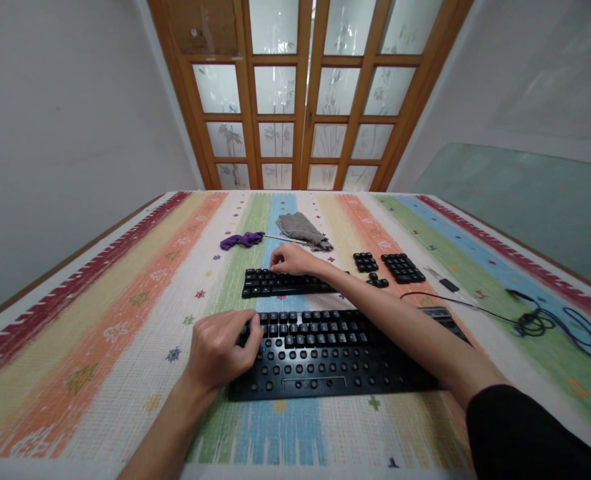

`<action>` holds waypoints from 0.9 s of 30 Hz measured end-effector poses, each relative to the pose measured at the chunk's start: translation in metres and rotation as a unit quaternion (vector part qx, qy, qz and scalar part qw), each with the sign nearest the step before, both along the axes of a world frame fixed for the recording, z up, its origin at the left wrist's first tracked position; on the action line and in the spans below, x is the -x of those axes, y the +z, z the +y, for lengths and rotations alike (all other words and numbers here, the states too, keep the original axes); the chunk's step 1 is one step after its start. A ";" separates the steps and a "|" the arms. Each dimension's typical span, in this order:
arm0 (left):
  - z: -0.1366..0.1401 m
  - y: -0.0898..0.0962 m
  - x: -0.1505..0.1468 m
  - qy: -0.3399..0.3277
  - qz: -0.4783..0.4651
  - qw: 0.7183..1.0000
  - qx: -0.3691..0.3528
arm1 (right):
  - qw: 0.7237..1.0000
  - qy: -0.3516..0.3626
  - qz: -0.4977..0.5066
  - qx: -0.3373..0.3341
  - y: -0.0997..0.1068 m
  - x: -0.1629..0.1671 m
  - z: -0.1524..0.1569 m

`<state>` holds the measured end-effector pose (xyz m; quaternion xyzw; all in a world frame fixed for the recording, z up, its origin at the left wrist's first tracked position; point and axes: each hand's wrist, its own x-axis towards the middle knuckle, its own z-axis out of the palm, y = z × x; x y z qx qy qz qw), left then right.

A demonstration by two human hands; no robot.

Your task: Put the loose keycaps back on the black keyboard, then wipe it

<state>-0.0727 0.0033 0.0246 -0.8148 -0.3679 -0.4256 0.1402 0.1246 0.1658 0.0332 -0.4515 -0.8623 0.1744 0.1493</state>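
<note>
Left hand (222, 347) rests at the left end of the partly stripped black plastic keyboard (315, 367), which extends rightward from it; grip cannot be determined. Right hand (292, 259), fingers bent, is at loose black plastic keycaps (262, 285) below it; grip likewise undetermined. Crumpled grey fabric cloth (300, 229) lies just beyond.
</note>
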 end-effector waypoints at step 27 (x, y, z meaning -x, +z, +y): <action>-0.003 -0.001 0.006 -0.128 0.097 0.939 0.305 | 0.968 0.161 0.113 -0.154 -0.019 -0.020 -0.154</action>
